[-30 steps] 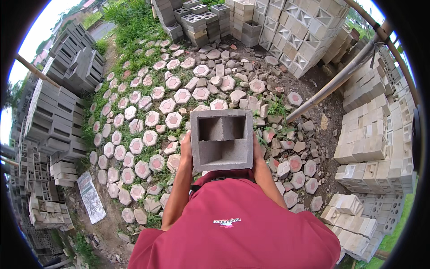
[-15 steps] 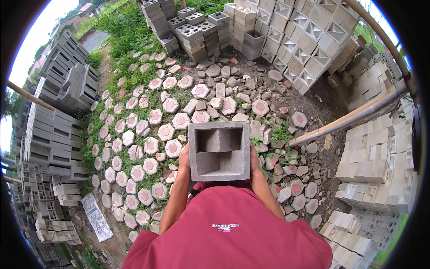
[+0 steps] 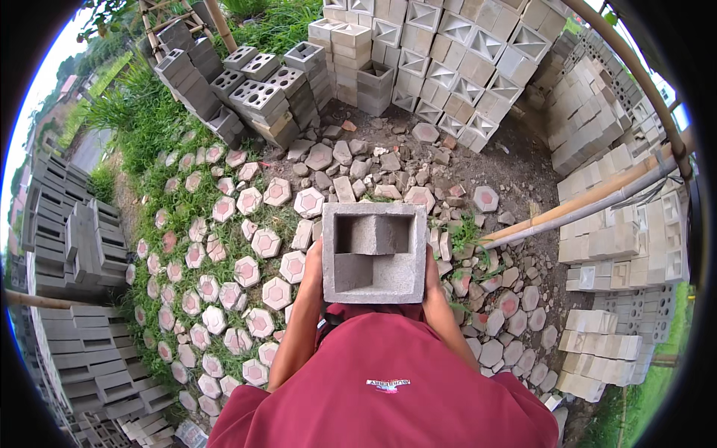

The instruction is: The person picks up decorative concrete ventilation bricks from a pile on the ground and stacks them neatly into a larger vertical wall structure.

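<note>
A square grey concrete vent block (image 3: 375,237) is held up in front of my body, its open face toward me. Inside its thick rim, an angled divider splits the hollow. My left hand (image 3: 314,263) presses on the block's left side, and my right hand (image 3: 432,272) on its right side. Most of my fingers are hidden behind the block. Below the block is my dark red shirt (image 3: 381,358).
Hexagonal pavers (image 3: 248,272) with pink centres lie in grass on the left. Rubble (image 3: 373,160) covers soil ahead. Stacked hollow blocks (image 3: 261,97) and a pale vent-block wall (image 3: 470,45) stand beyond. Bamboo poles (image 3: 582,209) slant across the right; more block stacks (image 3: 82,358) stand left.
My view has turned toward the right and raised a little, bringing the far stacks closer. The block stays between both my hands, in nearly the same place before my body.
</note>
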`<state>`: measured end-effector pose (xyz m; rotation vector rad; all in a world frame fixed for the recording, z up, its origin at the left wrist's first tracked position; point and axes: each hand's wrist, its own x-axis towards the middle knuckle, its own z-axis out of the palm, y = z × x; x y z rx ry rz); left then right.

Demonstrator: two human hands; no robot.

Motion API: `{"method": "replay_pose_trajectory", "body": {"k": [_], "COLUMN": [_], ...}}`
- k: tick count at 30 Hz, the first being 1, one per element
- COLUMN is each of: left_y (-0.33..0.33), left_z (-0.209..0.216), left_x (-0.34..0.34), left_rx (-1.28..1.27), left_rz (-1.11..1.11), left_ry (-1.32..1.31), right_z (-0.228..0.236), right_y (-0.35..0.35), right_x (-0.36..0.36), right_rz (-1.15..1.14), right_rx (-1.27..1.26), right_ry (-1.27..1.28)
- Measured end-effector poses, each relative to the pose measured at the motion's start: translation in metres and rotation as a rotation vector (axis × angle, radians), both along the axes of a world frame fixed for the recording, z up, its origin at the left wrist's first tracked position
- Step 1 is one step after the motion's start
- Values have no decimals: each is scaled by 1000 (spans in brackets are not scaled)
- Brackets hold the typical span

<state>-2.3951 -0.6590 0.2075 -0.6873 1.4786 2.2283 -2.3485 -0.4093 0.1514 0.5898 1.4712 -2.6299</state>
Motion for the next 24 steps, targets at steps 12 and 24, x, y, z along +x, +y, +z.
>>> {"method": "replay_pose_trajectory", "body": {"k": [12,24], "left_y": [-31,38], "left_z": [-57,-250], "left_x": [-183,-401], "left_rx": [112,142], "left_rz": [64,329], "left_ry": [-96,-252], "right_z": [-5,-140], "right_y": [-41,52], "right_x": [-184,-493], "right_rz": [-105,576], "right_rx": [-32,421], "right_ry": [-272,-112]}}
